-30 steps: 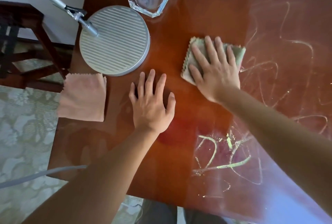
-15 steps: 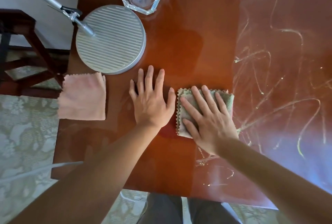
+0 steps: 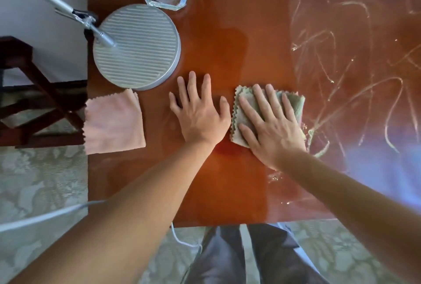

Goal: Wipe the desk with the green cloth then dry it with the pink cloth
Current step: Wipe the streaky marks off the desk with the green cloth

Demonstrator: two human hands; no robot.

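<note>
Right hand [image 3: 271,128] slid green cloth [image 3: 246,110] slightly rightward, apparently.

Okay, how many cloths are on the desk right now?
2. The green zigzag-edged cloth lies under the flat right hand; the pink folded cloth sits at the left edge, overhanging slightly.

Bright daylight; glare on desk [image 3: 376,169] right; edges warped; forearms blurred

I have drawn my right hand [image 3: 271,126] and the green cloth [image 3: 245,115] back from the far middle of the desk [image 3: 227,44], beside my left hand [image 3: 200,112] thumb.
</note>
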